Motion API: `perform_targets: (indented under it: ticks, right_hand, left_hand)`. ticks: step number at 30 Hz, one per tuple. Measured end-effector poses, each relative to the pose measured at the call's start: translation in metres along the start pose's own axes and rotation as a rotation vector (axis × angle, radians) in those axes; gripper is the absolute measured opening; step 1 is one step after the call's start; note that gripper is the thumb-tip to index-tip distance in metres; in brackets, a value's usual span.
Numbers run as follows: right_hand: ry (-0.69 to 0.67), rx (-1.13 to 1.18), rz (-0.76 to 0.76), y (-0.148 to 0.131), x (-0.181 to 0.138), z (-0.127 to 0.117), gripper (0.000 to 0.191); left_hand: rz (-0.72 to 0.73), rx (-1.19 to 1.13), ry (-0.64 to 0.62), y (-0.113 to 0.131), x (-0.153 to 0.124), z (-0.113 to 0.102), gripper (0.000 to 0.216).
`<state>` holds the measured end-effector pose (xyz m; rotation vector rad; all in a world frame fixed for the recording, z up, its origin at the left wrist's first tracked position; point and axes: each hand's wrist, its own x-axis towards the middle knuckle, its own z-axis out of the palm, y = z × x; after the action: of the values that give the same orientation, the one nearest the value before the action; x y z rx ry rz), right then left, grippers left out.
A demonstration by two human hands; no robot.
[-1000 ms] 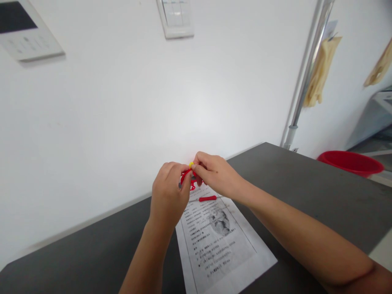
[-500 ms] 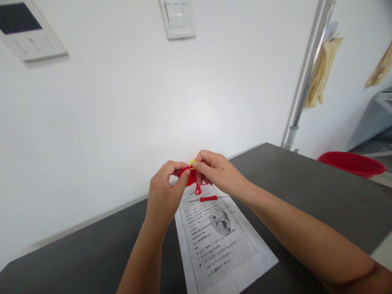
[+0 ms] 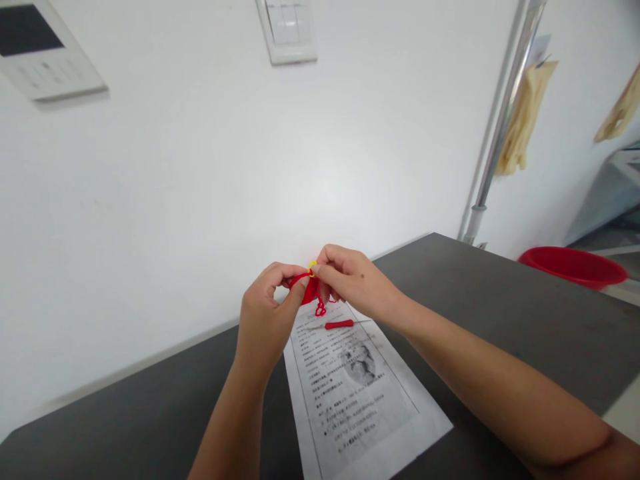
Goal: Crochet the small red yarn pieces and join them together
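Observation:
My left hand (image 3: 270, 300) pinches a small red crochet piece (image 3: 309, 291) between thumb and fingers. A yellow loop, maybe a stitch marker (image 3: 313, 266), sits at the piece's upper right edge. My right hand (image 3: 345, 277) is closed at that loop, thumb against the fingers, with the fingertips partly hidden. A looped strand of red yarn (image 3: 321, 308) hangs down between the hands. Below them, a crochet hook with a red handle (image 3: 339, 325) lies across a printed sheet (image 3: 370, 413).
The dark grey table (image 3: 500, 300) runs along a white wall. On that wall are a switch plate (image 3: 293, 53) and a panel with a dark screen (image 3: 45, 60). A metal pole (image 3: 500, 140), hanging yellowish gloves (image 3: 527, 123) and a red basin (image 3: 573, 265) are at the right.
Both hands keep nearly the same pinch at the red piece and yellow loop. The whole view has shifted very slightly; the hanging yarn loop sits a little differently.

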<state>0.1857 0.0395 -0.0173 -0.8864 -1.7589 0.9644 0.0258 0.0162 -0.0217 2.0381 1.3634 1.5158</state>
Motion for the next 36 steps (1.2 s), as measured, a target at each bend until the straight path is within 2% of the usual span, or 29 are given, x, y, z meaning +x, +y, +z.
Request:
perform_targets:
  ticks: [5, 8, 12, 15, 19, 25, 33, 36]
  right_hand:
    - [0.004, -0.007, 0.002, 0.0002, -0.0001, -0.0003, 0.020]
    - [0.024, 0.008, -0.037, 0.0020, 0.0007, -0.0008, 0.026]
    - [0.056, 0.033, -0.076, 0.0056, 0.0020, -0.0013, 0.020]
    - [0.065, 0.013, -0.102, 0.0069, 0.0018, -0.0012, 0.021]
    - [0.055, -0.013, -0.101, 0.0052, 0.0001, -0.0010, 0.024]
    - [-0.066, 0.014, -0.127, 0.0041, -0.0007, 0.0013, 0.020]
    - [-0.034, -0.047, -0.149, 0.0086, -0.0010, 0.0018, 0.014]
    - [-0.040, -0.050, -0.143, 0.0089, -0.0001, 0.0022, 0.015]
  left_hand:
    - [-0.080, -0.079, -0.006, -0.0002, 0.0003, 0.0002, 0.007]
    - [-0.182, -0.220, 0.000, 0.0007, 0.0016, -0.0002, 0.009]
    - [-0.322, -0.459, 0.023, 0.0010, 0.0046, -0.0007, 0.014]
    - [-0.373, -0.553, 0.040, 0.0007, 0.0058, -0.0021, 0.015]
    - [-0.391, -0.599, 0.060, 0.0017, 0.0059, -0.0036, 0.014]
    - [-0.396, -0.640, 0.051, 0.0032, 0.0058, -0.0025, 0.012]
    - [-0.384, -0.551, 0.007, 0.0049, 0.0053, -0.0008, 0.013]
    - [-0.368, -0.538, 0.029, 0.0040, 0.0048, 0.0002, 0.012]
